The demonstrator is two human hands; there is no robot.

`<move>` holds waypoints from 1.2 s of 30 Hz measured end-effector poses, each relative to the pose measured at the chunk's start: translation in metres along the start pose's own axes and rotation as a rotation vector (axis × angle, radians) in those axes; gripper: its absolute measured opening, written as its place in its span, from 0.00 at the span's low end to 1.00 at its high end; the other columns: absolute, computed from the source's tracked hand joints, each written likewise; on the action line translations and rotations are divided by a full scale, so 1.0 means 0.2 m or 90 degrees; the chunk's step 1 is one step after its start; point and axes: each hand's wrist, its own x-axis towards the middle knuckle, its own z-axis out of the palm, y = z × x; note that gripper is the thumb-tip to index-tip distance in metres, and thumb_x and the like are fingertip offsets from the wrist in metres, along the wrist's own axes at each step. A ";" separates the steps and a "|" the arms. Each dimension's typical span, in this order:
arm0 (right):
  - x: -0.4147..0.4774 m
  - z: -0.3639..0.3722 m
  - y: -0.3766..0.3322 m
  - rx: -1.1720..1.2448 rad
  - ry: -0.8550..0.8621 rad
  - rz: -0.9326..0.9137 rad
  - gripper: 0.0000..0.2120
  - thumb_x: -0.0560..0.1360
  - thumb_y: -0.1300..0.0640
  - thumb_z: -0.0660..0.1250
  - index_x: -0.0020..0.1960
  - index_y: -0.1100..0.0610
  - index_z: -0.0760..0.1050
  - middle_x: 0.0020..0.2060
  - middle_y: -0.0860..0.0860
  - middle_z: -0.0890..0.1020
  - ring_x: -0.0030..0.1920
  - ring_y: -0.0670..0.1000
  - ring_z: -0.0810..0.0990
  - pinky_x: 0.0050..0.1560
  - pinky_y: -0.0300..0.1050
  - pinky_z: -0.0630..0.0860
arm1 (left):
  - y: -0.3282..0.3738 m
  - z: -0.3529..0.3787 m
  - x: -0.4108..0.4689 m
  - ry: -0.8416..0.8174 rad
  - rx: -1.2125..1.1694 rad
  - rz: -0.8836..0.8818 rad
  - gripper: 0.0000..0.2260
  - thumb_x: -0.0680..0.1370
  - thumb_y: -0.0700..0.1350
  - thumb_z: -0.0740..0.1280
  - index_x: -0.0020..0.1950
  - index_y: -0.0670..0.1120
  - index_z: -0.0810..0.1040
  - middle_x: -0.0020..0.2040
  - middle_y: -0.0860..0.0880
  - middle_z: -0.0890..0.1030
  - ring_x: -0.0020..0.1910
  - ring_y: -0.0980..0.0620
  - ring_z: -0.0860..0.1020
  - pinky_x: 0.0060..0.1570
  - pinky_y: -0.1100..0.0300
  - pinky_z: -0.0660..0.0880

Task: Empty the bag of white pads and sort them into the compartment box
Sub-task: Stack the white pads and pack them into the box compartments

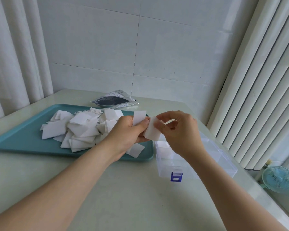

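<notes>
We find the left hand curled around a stack of white pads, with one loose pad standing up behind its thumb. The right hand pinches the top of that same stack between thumb and fingertips. Left of the left hand, the pile of pads lies on the teal tray; beyond both hands lies the bag, and the clear compartment box sits beneath the right hand.
</notes>
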 end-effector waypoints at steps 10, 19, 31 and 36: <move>0.00 -0.02 -0.01 0.029 -0.001 -0.033 0.08 0.76 0.62 0.72 0.49 0.51 0.86 0.41 0.40 0.86 0.44 0.42 0.84 0.44 0.34 0.77 | 0.04 0.01 0.00 0.010 -0.088 -0.052 0.20 0.85 0.41 0.52 0.62 0.38 0.82 0.56 0.35 0.85 0.57 0.37 0.84 0.60 0.40 0.81; -0.02 -0.04 -0.05 0.183 -0.105 -0.059 0.05 0.78 0.62 0.73 0.49 0.54 0.86 0.43 0.48 0.87 0.39 0.48 0.84 0.39 0.37 0.78 | 0.04 0.01 -0.04 -0.128 -0.079 -0.093 0.23 0.77 0.42 0.51 0.64 0.36 0.79 0.50 0.33 0.83 0.49 0.35 0.84 0.55 0.39 0.81; -0.05 0.05 -0.06 -0.014 -0.073 -0.140 0.17 0.84 0.60 0.62 0.69 0.47 0.80 0.60 0.43 0.82 0.56 0.44 0.79 0.56 0.34 0.72 | 0.07 0.04 -0.04 -0.074 0.066 -0.030 0.09 0.84 0.41 0.60 0.49 0.39 0.78 0.38 0.41 0.77 0.37 0.46 0.77 0.37 0.53 0.75; -0.07 0.08 -0.10 -0.100 -0.096 -0.019 0.20 0.80 0.62 0.62 0.69 0.52 0.79 0.57 0.44 0.84 0.53 0.44 0.80 0.58 0.32 0.73 | 0.05 0.00 0.02 0.157 0.059 0.045 0.12 0.85 0.41 0.60 0.47 0.40 0.80 0.35 0.46 0.78 0.36 0.50 0.79 0.41 0.52 0.78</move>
